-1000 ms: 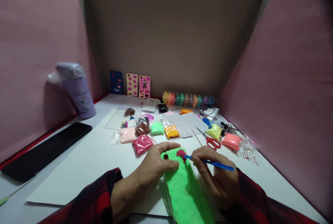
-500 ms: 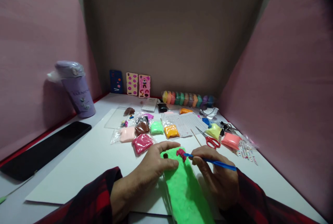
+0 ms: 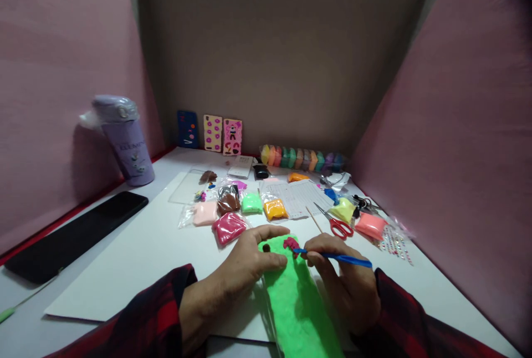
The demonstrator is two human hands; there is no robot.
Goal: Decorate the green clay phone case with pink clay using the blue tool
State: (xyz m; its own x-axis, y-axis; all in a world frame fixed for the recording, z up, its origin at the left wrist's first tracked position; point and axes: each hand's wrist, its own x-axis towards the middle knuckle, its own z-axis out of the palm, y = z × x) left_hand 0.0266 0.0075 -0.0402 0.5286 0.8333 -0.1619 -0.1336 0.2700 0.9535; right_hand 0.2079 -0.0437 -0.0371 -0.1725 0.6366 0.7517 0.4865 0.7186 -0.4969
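A long slab covered in bright green clay (image 3: 297,302) lies on the white sheet (image 3: 141,258) right in front of me. My left hand (image 3: 245,266) grips the slab's far left edge, thumb on top beside a small dark brown dot (image 3: 266,247). My right hand (image 3: 344,283) pinches a thin blue modelling tool (image 3: 336,258), whose tip touches a small dark pink clay shape (image 3: 290,245) stuck near the slab's far end.
Bags of clay lie beyond the slab: pink (image 3: 228,227), peach (image 3: 204,213), brown (image 3: 228,203), green (image 3: 251,202), orange (image 3: 274,209), yellow-green (image 3: 343,209), coral (image 3: 369,225). Red scissors (image 3: 337,225) and a wooden stick (image 3: 314,219) lie right. A purple tumbler (image 3: 124,142) and black pad (image 3: 75,236) sit left.
Almost nothing has moved. The blue tool has tilted slightly in my right hand while its tip stays at the pink shape; the view has shifted a little.
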